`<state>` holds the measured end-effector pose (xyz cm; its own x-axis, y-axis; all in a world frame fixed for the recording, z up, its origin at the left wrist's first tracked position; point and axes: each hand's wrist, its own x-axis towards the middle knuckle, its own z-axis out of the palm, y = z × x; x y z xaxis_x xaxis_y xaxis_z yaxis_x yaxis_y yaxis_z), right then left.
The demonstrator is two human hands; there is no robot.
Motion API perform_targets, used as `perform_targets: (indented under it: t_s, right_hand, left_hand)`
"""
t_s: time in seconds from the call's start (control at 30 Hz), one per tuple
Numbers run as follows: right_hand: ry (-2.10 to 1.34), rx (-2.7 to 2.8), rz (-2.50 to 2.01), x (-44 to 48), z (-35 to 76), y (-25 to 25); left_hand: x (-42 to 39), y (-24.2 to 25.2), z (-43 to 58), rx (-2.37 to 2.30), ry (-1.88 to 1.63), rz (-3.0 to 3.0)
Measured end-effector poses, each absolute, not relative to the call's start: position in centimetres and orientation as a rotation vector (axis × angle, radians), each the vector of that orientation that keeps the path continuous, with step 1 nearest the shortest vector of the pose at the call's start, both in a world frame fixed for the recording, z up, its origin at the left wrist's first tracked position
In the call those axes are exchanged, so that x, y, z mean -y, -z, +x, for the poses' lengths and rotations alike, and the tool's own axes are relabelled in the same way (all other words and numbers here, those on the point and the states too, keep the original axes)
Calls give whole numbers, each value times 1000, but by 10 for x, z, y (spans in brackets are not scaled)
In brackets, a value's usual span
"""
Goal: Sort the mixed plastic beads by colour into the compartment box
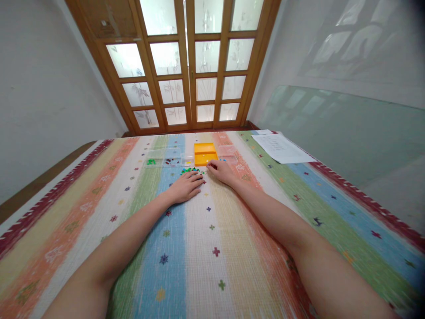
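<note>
My left hand [187, 187] lies palm down on the tablecloth with its fingers stretched out, its fingertips beside a small heap of tiny green, blue and mixed-colour pieces [189, 170]. My right hand [220, 171] is closed in a pinch at the near right corner of a yellow open box [204, 148]. Whatever its fingertips hold, if anything, is too small to make out. A few pale specks lie inside the yellow box. Clear plastic trays stand to either side: the left tray [160, 152] has green and dark red pieces, while the right tray [229, 152] has some blue ones, partly behind my right hand.
A striped, patterned tablecloth [202, 248] covers the table. Printed paper sheets [281, 148] lie at the far right. Beyond the far edge stands a wooden door with glass panes [172, 91]. White walls rise on both sides, and a pale green panel [332, 124] is at the right.
</note>
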<state>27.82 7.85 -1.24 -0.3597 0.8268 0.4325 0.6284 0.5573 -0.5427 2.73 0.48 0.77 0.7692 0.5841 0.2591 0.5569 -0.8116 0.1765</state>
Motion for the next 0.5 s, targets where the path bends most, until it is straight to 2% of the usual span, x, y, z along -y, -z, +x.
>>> perform_targets:
  t_s: [0.5]
  right_hand:
    - [-372, 2094, -1148, -81, 278, 16]
  left_hand:
    - [-2, -4, 31, -858, -443, 2850]
